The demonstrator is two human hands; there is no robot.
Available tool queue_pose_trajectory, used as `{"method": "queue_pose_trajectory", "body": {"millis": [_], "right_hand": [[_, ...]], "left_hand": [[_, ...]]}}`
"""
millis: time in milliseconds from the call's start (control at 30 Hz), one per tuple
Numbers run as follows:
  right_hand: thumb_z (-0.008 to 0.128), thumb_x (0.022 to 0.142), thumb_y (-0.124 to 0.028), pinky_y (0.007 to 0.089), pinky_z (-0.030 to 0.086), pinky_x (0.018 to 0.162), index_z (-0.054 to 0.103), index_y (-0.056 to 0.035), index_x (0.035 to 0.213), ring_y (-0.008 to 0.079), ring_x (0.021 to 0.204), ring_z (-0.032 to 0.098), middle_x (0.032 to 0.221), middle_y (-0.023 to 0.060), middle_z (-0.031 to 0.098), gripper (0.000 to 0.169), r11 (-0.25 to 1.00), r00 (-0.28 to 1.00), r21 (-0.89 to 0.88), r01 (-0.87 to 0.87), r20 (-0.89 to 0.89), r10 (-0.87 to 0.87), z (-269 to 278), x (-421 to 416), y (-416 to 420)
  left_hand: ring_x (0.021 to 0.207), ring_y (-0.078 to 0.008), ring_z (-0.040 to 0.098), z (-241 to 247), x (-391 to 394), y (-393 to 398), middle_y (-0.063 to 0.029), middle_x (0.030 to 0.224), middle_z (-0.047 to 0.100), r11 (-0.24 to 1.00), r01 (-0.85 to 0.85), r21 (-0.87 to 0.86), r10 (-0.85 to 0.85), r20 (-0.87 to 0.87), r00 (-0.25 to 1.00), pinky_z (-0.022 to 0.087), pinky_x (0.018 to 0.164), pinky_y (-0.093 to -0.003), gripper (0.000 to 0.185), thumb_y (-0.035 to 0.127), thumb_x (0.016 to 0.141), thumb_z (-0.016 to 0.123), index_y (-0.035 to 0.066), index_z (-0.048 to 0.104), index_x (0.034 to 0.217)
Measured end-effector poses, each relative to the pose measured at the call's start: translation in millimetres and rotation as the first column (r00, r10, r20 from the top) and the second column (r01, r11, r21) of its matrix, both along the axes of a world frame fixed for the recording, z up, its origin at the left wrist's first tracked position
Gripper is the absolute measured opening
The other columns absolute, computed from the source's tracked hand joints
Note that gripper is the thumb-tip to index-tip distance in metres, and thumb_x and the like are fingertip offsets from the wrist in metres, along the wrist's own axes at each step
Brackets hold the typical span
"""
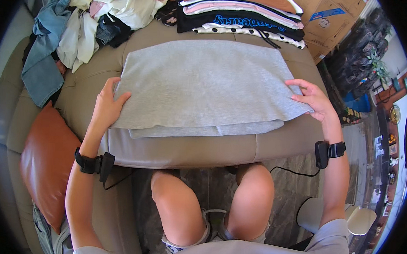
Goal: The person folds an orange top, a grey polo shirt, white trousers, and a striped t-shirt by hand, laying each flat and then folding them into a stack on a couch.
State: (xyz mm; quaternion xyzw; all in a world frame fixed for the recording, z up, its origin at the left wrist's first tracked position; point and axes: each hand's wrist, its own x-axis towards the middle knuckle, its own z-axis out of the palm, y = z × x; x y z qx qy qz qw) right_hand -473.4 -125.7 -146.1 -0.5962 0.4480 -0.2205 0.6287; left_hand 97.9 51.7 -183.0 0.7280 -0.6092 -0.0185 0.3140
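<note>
A heather-grey fabric garment [202, 85] lies folded and spread flat across the tan leather seat [188, 150] before me. Its lower layer peeks out beneath the front edge. At its left edge, my left hand [108, 103] grips the cloth with the thumb on top; some fingers are hidden beyond the edge. My right hand [313, 100] holds the right edge, where the front corner is drawn out to a point under the palm. Both wrists wear a black strap with a small black device.
Behind the garment stands a stack of folded clothes [242, 15], with a cardboard box [328, 23] to its right. Loose clothes [123, 5] and blue jeans [47, 49] are heaped at the back left. A brown leather cushion [48, 163] leans at the left. A white cylindrical bin [311, 213] stands at right.
</note>
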Motion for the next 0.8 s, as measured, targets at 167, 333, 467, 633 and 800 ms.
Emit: {"method": "queue_pose_trajectory", "body": {"millis": [167,333,467,633,800], "right_hand": [[0.071,0.094,-0.004,0.0216,0.040,0.047,0.067,-0.0164,0.130,0.0042,0.073,0.062,0.093,-0.0027,0.069,0.039,0.982,0.976,0.075,0.176,-0.141,-0.164,1.4,-14.3,30.1],[0.073,0.093,-0.009,0.0336,0.053,0.066,0.064,-0.0102,0.130,0.0176,0.075,0.065,0.090,0.0046,0.067,0.038,0.863,0.693,-0.461,-0.209,-0.692,-0.202,-0.4,-6.9,52.9],[0.073,0.092,-0.015,0.0408,0.054,0.086,0.063,-0.0051,0.130,0.0313,0.096,0.066,0.109,0.0150,0.065,0.040,0.486,0.831,-0.836,-0.255,-0.447,-0.332,11.4,43.2,82.5],[0.067,0.099,-0.032,0.0474,0.043,0.112,0.052,-0.0019,0.144,0.0438,0.136,0.049,0.149,0.0265,0.048,0.056,0.392,0.929,-0.856,-0.337,-0.371,-0.011,-35.0,153.3,98.6],[0.058,0.099,-0.055,0.0531,0.026,0.123,0.044,-0.0043,0.154,0.0434,0.149,0.033,0.162,0.0267,0.034,0.076,0.183,0.818,-0.835,-0.518,-0.547,-0.179,-67.2,157.2,113.8]], "left_hand": [[0.076,-0.0412,0.070,15.2,-5.8,29.4,-0.0275,0.078,0.065,0.994,-0.068,0.091,0.066,0.024,0.998,0.055,0.071,-0.0466,0.044,0.019,0.090,0.077,0.001,0.057,0.125],[0.077,-0.0412,0.071,21.8,-43.9,55.2,-0.0232,0.080,0.069,0.921,-0.284,0.265,0.161,0.405,0.900,0.054,0.070,-0.0503,0.042,0.040,0.097,0.069,0.000,0.063,0.108],[0.106,-0.0391,0.066,39.9,-94.7,48.0,-0.0216,0.112,0.067,0.966,-0.257,0.017,0.191,0.621,0.760,0.052,0.091,-0.0474,0.055,0.054,0.097,0.063,0.000,0.068,0.104],[0.138,-0.0418,0.046,5.0,-169.1,-0.5,-0.0271,0.149,0.048,0.920,0.392,-0.027,-0.345,0.422,0.838,0.034,0.117,-0.0525,0.069,0.052,0.101,0.056,-0.002,0.052,0.145],[0.155,-0.0404,0.024,-26.6,-175.1,8.1,-0.0272,0.165,0.028,0.902,0.415,0.118,-0.423,0.436,0.795,0.016,0.127,-0.0534,0.083,0.058,0.101,0.050,-0.001,0.036,0.158]]}}
